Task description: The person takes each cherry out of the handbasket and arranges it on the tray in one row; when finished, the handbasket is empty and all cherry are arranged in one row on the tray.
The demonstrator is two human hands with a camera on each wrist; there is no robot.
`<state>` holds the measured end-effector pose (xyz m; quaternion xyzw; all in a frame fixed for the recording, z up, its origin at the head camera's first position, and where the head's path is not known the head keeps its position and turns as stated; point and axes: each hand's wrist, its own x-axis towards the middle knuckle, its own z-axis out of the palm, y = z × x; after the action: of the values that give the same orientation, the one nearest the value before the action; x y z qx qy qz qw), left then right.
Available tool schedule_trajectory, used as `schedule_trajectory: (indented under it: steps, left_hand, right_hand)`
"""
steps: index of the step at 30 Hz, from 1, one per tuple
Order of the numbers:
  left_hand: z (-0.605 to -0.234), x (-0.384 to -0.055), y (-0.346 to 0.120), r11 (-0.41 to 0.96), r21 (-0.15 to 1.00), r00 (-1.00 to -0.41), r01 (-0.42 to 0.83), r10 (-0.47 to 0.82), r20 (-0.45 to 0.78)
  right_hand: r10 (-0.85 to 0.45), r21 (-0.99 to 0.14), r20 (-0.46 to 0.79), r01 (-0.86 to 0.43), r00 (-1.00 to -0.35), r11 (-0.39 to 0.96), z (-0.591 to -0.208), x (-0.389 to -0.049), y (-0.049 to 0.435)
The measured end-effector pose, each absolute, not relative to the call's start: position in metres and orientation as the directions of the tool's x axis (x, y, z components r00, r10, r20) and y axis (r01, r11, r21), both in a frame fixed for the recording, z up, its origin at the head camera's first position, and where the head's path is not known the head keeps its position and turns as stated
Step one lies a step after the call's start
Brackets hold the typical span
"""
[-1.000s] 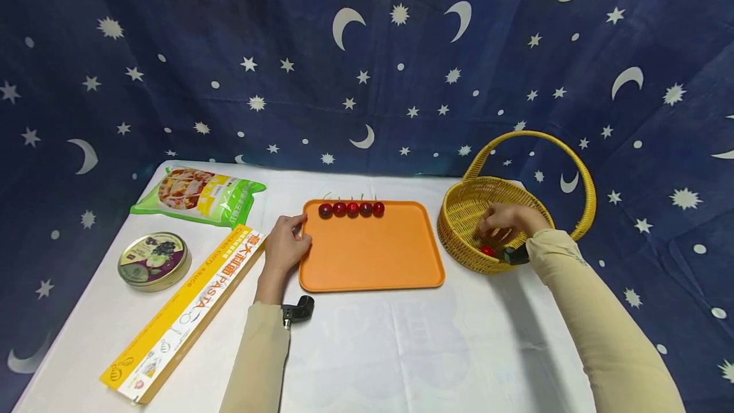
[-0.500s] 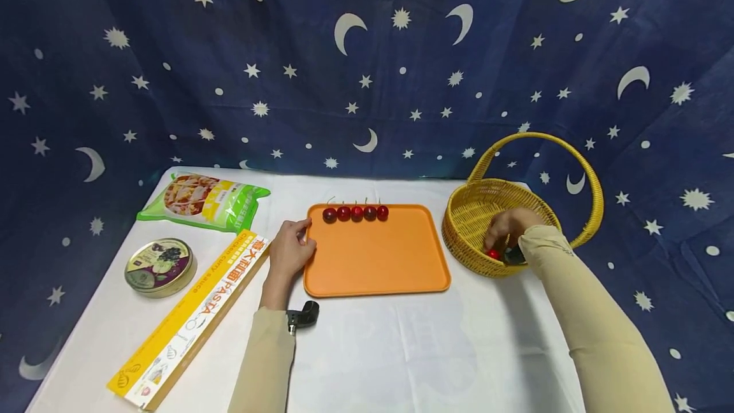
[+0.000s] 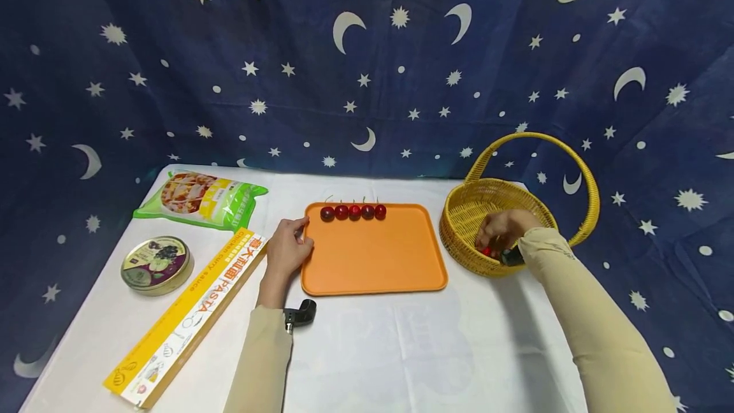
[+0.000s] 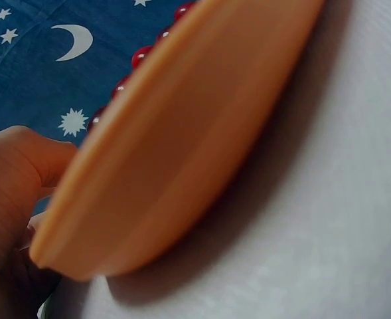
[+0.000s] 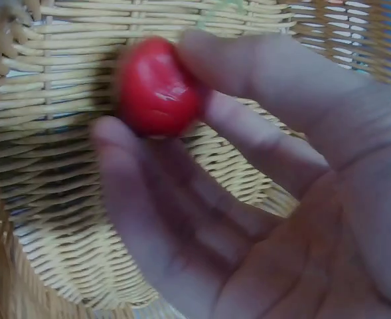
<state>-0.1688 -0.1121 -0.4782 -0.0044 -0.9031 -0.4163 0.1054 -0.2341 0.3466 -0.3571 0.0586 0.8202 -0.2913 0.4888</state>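
Observation:
An orange tray lies on the white cloth, with several dark red cherries in a row along its far edge. At the tray's left edge, my left hand holds the rim between curled fingers and thumb. In the left wrist view, the tray's side covers part of that hand. My right hand reaches into a yellow wicker basket. Between its thumb and fingers, the right wrist view shows a bright red cherry pinched above the woven bottom.
Left of the tray lie a long pasta box, a round tin and a green food bag. The basket's tall handle arches over its far and right sides. A dark blue star-patterned cloth hangs behind the table.
Inside the basket, the right hand has shifted slightly and its fingers have come onto a red cherry. The left hand stays at the tray's edge; the head view has wobbled a little.

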Motion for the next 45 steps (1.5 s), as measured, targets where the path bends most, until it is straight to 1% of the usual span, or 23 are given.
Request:
schedule_trajectory:
  steps: [2,5,7,10,13,15,18,21,25,29,38,45]
  left_hand:
    - [-0.478,-0.169,-0.113,0.656,0.749,-0.977,0.099,-0.078,0.197]
    - [-0.478,-0.17,-0.114,0.659,0.746,-0.978,0.098,-0.075,0.194]
    - [-0.479,-0.171,-0.114,0.66,0.745,-0.98,0.094,-0.072,0.187]
    - [-0.48,-0.171,-0.114,0.659,0.747,-0.981,0.09,-0.072,0.183]
    - [-0.481,-0.171,-0.113,0.656,0.749,-0.979,0.096,-0.075,0.191]
    - [-0.481,-0.171,-0.112,0.654,0.75,-0.978,0.101,-0.074,0.196]
    - [-0.482,-0.171,-0.113,0.652,0.751,-0.978,0.1,-0.075,0.195]
    - [-0.482,-0.172,-0.113,0.653,0.751,-0.979,0.098,-0.072,0.191]
    - [-0.481,-0.172,-0.113,0.653,0.751,-0.978,0.098,-0.074,0.192]
    - [-0.481,-0.171,-0.113,0.653,0.751,-0.977,0.1,-0.078,0.199]
    - [-0.478,-0.17,-0.114,0.649,0.754,-0.977,0.102,-0.077,0.198]
    - [-0.478,-0.171,-0.113,0.648,0.756,-0.98,0.09,-0.076,0.182]
  right_hand:
    - [-0.191,-0.445,-0.814,0.377,-0.549,0.812,-0.355,-0.237,0.345]
    - [-0.195,-0.485,-0.75,0.324,-0.633,0.812,-0.35,-0.24,0.341]
    - [-0.215,-0.522,-0.69,0.269,-0.691,0.81,-0.348,-0.241,0.338]
    - [-0.254,-0.576,-0.596,0.186,-0.762,0.796,-0.345,-0.241,0.334]
    - [-0.269,-0.619,-0.51,0.132,-0.817,0.774,-0.343,-0.242,0.331]
    - [-0.267,-0.659,-0.471,0.134,-0.84,0.741,-0.342,-0.243,0.329]
    - [-0.269,-0.724,-0.418,0.14,-0.867,0.675,-0.341,-0.245,0.324]
    - [-0.251,-0.761,-0.369,0.136,-0.895,0.635,-0.339,-0.245,0.318]
    - [-0.203,-0.755,-0.288,0.092,-0.936,0.649,-0.337,-0.245,0.308]
    - [-0.144,-0.758,-0.226,0.081,-0.963,0.648,-0.337,-0.248,0.293]
    - [-0.093,-0.8,-0.169,0.082,-0.981,0.594,-0.347,-0.256,0.251]
    - [-0.068,-0.844,-0.213,0.148,-0.975,0.516,-0.371,-0.262,0.224]
